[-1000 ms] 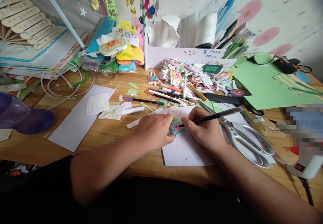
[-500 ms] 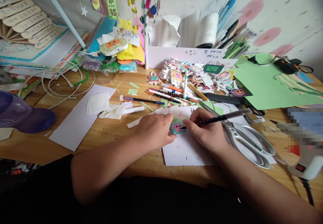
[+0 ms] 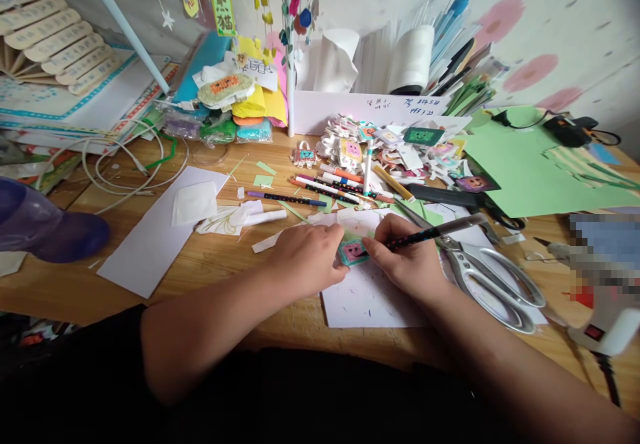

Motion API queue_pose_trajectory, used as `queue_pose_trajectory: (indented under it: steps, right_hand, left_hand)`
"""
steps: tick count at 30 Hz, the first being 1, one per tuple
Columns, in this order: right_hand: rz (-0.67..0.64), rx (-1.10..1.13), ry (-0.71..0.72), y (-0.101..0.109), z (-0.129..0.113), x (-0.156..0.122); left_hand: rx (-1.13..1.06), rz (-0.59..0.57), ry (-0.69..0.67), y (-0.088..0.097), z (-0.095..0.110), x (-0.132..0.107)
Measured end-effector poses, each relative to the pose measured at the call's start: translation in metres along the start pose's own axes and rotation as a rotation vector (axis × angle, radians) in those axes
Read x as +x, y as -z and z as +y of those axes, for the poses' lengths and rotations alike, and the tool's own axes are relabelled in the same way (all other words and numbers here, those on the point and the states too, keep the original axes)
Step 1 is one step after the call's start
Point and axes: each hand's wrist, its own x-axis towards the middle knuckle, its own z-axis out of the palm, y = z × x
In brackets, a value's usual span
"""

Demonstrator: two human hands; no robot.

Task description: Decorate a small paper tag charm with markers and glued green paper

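Note:
A small pink and teal paper cutout (image 3: 353,251) lies on a white sheet (image 3: 370,297) near the desk's front edge. My left hand (image 3: 307,257) is closed, its fingertips pinning the cutout's left side. My right hand (image 3: 407,257) grips a black dotted pen (image 3: 430,232) in a writing hold, with the tip on the cutout's right edge. Large silver scissors (image 3: 480,271) lie just right of my right hand.
Loose markers (image 3: 320,187) and a heap of small paper cutouts (image 3: 390,144) lie behind my hands. Green paper (image 3: 520,171) covers the right side, with a glue gun (image 3: 603,324) near the front right. A white sheet (image 3: 160,231), cables (image 3: 130,171) and a purple object (image 3: 45,227) occupy the left.
The pen's tip has shifted slightly on the cutout, and my right hand has moved a little with it. My left hand has stayed in place.

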Motion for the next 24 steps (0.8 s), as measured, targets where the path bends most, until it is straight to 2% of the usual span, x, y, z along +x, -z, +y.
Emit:
queue_pose_trajectory:
  steps: [12, 24]
  right_hand:
    - [0.036, 0.036, -0.058, 0.0000, -0.0023, 0.0028]
    - [-0.035, 0.069, -0.002, -0.0017, -0.0023, 0.0002]
  left_hand:
    - [-0.003, -0.015, 0.003, 0.0019, 0.0007, -0.0004]
    - [-0.005, -0.028, 0.014, 0.0013, 0.0011, 0.0000]
